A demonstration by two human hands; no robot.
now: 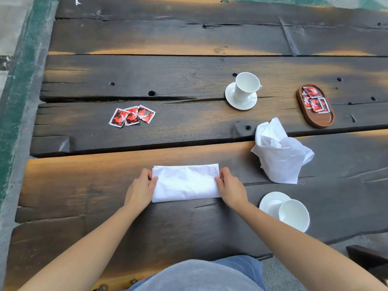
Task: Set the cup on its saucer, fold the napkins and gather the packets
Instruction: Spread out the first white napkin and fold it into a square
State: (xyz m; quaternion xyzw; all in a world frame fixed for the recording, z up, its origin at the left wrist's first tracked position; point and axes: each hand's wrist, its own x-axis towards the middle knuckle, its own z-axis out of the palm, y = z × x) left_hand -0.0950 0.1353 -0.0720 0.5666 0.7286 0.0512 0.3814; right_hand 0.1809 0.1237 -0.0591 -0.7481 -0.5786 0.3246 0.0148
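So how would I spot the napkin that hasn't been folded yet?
Start at the dark plank table and find the oval wooden tray of red packets on its right side. Just nearer than the tray sits the crumpled napkin, a white bunched heap. The flat napkin, held at its ends by the left hand and right hand, is a neat rectangle instead.

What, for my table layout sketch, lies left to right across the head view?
Loose packets → folded napkin → far cup on its saucer → crumpled napkin → wooden tray. Left out: the near cup, level with the crumpled napkin, and the left hand and right hand at the folded napkin's ends.
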